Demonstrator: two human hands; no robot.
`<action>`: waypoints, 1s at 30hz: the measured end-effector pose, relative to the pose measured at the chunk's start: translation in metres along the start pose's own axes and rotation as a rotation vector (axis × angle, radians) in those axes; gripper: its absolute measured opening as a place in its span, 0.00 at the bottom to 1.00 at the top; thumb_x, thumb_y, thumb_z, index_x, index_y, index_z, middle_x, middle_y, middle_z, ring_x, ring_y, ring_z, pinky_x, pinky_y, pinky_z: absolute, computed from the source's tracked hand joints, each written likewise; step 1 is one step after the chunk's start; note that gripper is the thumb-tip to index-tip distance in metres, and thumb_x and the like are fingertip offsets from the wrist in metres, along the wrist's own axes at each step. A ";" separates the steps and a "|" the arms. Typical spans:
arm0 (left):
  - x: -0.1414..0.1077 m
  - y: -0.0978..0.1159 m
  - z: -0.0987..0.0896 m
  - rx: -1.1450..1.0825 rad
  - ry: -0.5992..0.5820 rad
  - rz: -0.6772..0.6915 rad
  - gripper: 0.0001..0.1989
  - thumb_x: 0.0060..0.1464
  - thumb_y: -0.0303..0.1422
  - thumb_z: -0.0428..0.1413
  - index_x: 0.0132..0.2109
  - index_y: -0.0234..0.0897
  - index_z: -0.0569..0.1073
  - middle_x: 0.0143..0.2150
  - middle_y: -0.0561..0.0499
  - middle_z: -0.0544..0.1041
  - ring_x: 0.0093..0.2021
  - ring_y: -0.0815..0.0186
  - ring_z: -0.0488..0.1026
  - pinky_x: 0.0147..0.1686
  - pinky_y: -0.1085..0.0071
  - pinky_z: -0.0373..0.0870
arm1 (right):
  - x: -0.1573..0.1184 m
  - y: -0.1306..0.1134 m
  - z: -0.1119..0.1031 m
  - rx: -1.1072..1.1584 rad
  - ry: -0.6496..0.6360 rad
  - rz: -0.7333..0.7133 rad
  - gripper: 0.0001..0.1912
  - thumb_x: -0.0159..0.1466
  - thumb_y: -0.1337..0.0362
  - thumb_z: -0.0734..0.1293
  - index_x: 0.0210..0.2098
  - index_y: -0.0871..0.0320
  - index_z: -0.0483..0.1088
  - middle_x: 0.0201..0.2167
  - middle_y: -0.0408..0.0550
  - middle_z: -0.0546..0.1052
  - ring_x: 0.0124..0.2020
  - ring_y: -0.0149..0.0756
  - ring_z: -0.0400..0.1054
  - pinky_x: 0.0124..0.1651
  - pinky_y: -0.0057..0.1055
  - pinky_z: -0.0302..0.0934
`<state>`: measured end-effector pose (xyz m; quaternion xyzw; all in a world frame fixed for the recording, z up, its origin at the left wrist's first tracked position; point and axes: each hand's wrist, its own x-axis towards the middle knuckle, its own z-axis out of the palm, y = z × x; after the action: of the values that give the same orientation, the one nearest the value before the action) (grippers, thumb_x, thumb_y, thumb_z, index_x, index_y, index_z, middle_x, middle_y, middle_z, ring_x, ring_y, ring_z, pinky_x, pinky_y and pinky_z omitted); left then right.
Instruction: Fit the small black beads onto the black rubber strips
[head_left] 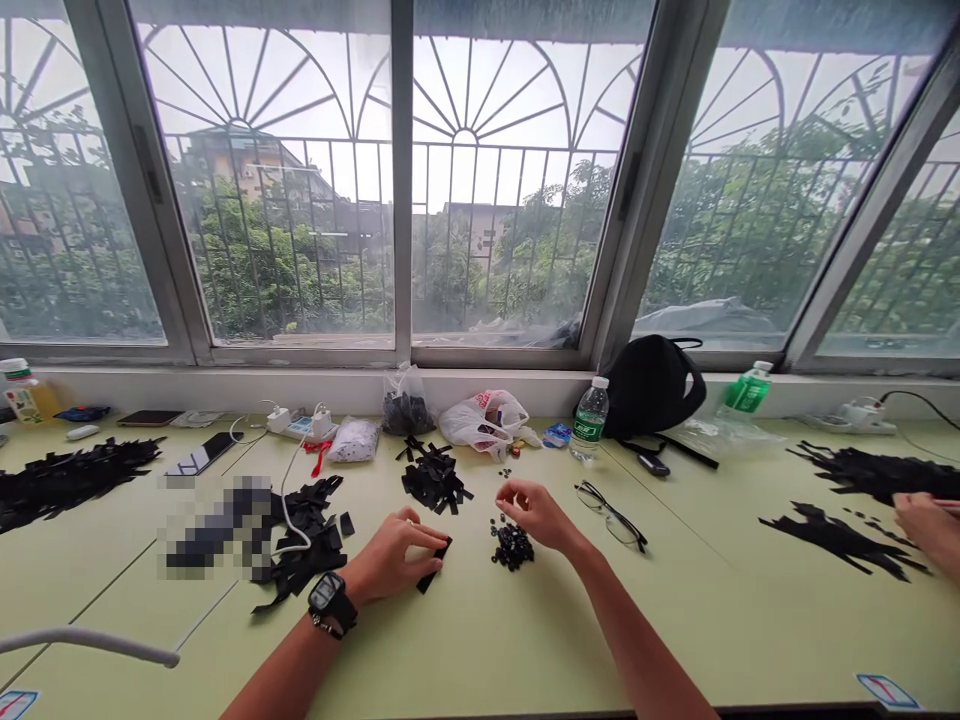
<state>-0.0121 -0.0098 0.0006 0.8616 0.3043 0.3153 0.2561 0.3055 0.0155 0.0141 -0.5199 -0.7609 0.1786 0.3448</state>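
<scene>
My left hand [405, 552], with a black watch on its wrist, holds a short black strip [433, 568] between thumb and fingers just above the table. To its right, my right hand [532, 510] hovers by a pile of small black round pieces [513, 546], its thumb and fingertips pinched together. Anything between those fingertips is too small to make out. A heap of black strips [435, 478] lies behind and between the hands. More black strips [315, 535] are spread to the left of my left hand.
Glasses [613, 515] lie right of my right hand, near a water bottle [589, 420] and a black bag [649, 388]. A white cable [285, 490] crosses the left side. Another person's hand [930, 525] is at the far right, beside black strips [832, 540].
</scene>
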 end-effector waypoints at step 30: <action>-0.024 -0.003 0.008 0.524 0.008 -0.032 0.29 0.60 0.49 0.59 0.67 0.51 0.69 0.68 0.51 0.69 0.69 0.42 0.60 0.64 0.44 0.62 | -0.010 -0.003 0.015 -0.175 -0.297 -0.015 0.02 0.62 0.69 0.66 0.35 0.57 0.71 0.36 0.48 0.76 0.36 0.36 0.67 0.38 0.30 0.59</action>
<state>-0.0228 -0.0258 -0.0160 0.8924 0.3900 0.2252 0.0281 0.2951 0.0062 0.0018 -0.5101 -0.8200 0.1840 0.1833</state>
